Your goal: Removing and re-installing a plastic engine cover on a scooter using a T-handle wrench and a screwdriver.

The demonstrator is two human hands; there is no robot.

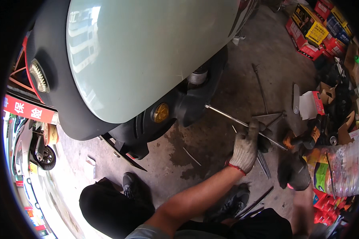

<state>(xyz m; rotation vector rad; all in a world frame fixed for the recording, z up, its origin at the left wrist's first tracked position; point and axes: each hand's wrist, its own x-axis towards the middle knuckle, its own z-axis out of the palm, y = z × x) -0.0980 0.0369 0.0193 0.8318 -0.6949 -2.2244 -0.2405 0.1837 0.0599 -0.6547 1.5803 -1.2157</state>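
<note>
My left hand (245, 146), in a dirty white work glove, is wrapped around a long metal rod-like wrench (225, 114). The rod's far end reaches the black plastic trim (191, 107) at the lower edge of a vehicle with a pale green panel (147, 51). A round amber lamp (161, 112) sits in that trim, left of the rod's end. Off to the right, my right hand (295, 173) wears a dark glove beside a black and orange tool (307, 139). Its fingers are too dark to make out.
A long-armed wrench (261, 87) lies on the concrete floor beyond my left hand. Boxes (307, 30) are piled at the far right, with a white and red box (311, 104), a can (333, 140) and clear plastic bottles (347, 167) nearer. At left stands a wheeled vehicle (44, 155).
</note>
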